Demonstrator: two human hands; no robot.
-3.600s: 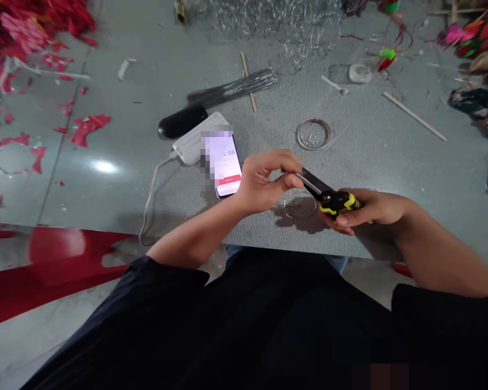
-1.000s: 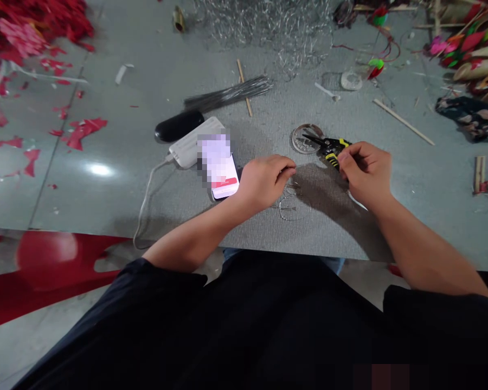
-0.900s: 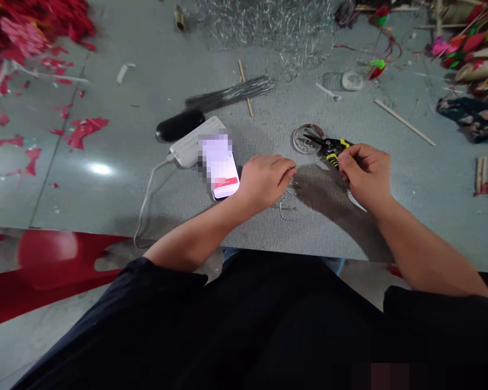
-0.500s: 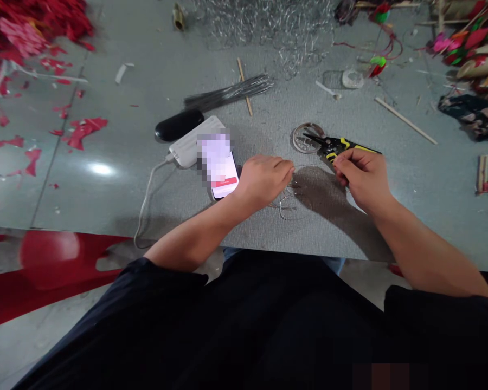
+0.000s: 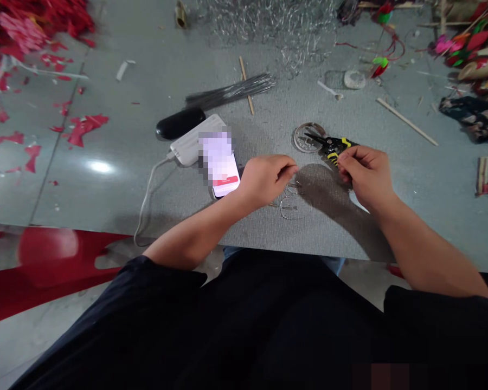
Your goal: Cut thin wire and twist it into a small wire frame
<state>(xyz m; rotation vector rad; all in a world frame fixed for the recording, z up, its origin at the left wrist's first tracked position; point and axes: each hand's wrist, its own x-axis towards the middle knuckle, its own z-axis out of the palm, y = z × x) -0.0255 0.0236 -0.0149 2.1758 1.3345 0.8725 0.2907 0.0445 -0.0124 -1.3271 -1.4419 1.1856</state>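
Note:
My left hand (image 5: 264, 177) is closed in a pinch just right of the phone (image 5: 226, 179). My right hand (image 5: 366, 173) pinches in front of the pliers (image 5: 331, 146), which have black and yellow handles and lie on the table. A thin wire runs between the two hands; it is hardly visible now, and its ends are hidden in the fingers. Below my left hand lie bent wire pieces (image 5: 288, 208), one curved into a loop. Under the pliers' jaws sits a small round dish (image 5: 303, 142) with tiny bits in it.
Straight wires (image 5: 231, 91) lie across a thin stick (image 5: 246, 86). A white power bank (image 5: 193, 145) with a cable and a black case (image 5: 181, 123) sit left. Tangled wire (image 5: 268, 27) covers the back. Red scraps (image 5: 85, 129) lie left, bamboo pieces (image 5: 477, 67) right.
Both hands stay nearly in place, still pinched. The right hand has turned slightly, and a small bright patch shows beneath it. The wire between them looks fainter.

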